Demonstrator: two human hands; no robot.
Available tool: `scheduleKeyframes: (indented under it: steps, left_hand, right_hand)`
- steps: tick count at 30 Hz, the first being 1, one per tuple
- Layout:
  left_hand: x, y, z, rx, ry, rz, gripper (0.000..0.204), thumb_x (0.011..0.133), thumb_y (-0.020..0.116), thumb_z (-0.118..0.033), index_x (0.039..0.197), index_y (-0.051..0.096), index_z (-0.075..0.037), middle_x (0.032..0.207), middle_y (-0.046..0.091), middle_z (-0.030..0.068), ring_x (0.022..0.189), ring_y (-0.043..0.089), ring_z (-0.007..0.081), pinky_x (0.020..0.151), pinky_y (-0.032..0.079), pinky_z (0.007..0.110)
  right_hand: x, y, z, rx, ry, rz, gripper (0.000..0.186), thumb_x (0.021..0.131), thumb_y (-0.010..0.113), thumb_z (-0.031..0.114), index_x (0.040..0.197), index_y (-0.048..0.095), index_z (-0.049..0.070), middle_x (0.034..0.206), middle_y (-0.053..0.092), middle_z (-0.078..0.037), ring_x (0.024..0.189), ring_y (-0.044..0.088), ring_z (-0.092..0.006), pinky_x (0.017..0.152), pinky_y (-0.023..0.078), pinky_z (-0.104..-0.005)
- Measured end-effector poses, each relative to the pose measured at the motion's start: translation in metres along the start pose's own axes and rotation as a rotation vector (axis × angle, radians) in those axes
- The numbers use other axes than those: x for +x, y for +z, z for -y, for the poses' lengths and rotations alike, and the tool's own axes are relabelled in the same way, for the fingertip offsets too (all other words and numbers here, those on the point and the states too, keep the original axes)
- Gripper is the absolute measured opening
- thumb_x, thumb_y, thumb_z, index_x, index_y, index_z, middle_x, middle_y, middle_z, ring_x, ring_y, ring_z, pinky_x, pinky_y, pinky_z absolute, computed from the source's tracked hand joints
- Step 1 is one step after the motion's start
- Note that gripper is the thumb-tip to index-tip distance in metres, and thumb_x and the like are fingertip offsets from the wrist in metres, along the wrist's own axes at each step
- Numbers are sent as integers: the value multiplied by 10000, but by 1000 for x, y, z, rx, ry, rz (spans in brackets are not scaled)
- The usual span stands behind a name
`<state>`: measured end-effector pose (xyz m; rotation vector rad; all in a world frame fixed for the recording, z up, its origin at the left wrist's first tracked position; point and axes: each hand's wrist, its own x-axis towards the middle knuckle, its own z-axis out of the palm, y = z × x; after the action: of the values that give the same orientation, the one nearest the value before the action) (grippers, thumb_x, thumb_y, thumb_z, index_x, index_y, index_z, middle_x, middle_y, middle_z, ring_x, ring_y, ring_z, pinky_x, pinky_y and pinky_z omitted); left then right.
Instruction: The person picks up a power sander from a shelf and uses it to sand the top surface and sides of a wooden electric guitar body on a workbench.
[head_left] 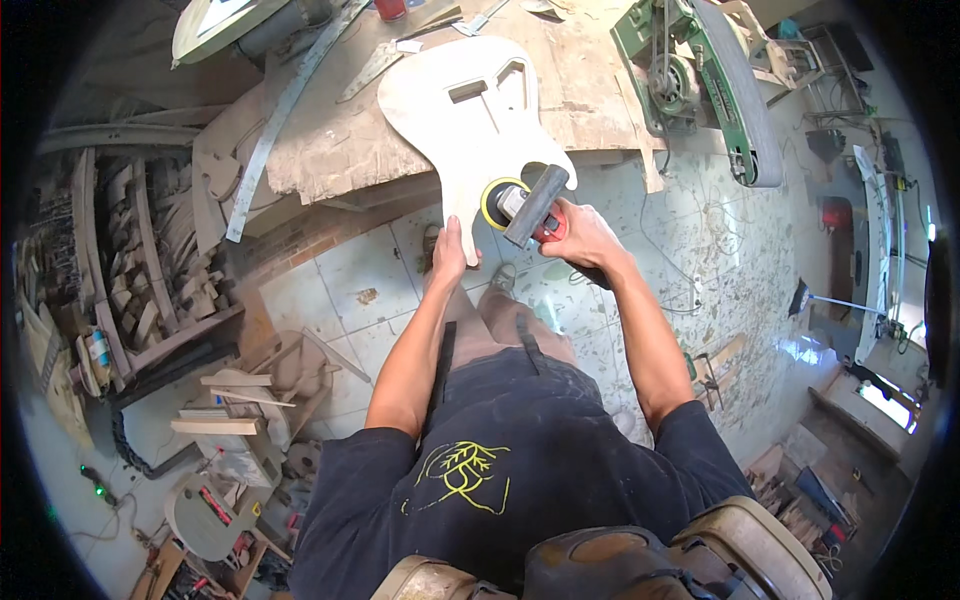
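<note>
A pale wooden electric guitar body point(430, 105) with routed cavities lies partly on the workbench, its near end jutting out past the edge toward me. My left hand point(450, 250) is closed round the tip of its left horn. In my right hand point(588, 240) is a power sander point(513, 201) with a round, yellow-rimmed pad and a red part by my fingers. The pad sits against or just beside the near part of the guitar body; I cannot tell if they touch. A dark grey bar point(535, 206) crosses over the sander and hides part of it.
The wooden workbench point(330, 150) has a ragged near edge, with a long metal strip point(290, 110) lying across its left side. A green belt sander point(715, 80) stands at the right. Wood offcuts point(235, 400) are piled at lower left, and a cable point(648, 215) trails over the tiled floor.
</note>
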<state>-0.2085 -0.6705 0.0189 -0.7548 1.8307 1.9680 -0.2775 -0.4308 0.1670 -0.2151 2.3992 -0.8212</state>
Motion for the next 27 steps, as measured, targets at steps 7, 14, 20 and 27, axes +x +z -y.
scheduleKeyframes:
  steps: [7,14,20,27]
  left_hand:
    - [5,-6,5,36,-1,18,699,1047,243,-596,1051,589,11,633,640,122,531,651,227,520,545,361]
    - [4,-2,6,26,-2,-3,750,1039,242,-610,987,625,33,631,654,134,548,664,232,573,546,375]
    - [8,-7,11,64,0,78,690,1059,223,-590,1148,589,-13,653,633,98,545,643,214,530,555,354]
    - [7,-4,9,37,-21,29,682,1060,226,-584,1141,586,-10,650,634,102,544,646,215,526,555,355]
  right_hand:
    - [-2,8,4,8,-3,-1,619,615,732,364,1058,607,-50,928,685,-302,927,668,-455,842,524,-466]
    - [-10,10,0,12,33,-20,633,620,734,373,1071,610,-54,963,688,-303,943,671,-449,855,530,-466]
    - [-18,2,-15,-24,93,-4,634,622,732,396,1053,613,-53,952,686,-298,938,666,-446,847,526,-476]
    - [3,-3,-10,-86,28,-22,607,624,728,397,1031,613,-39,924,686,-295,921,666,-447,845,524,-478]
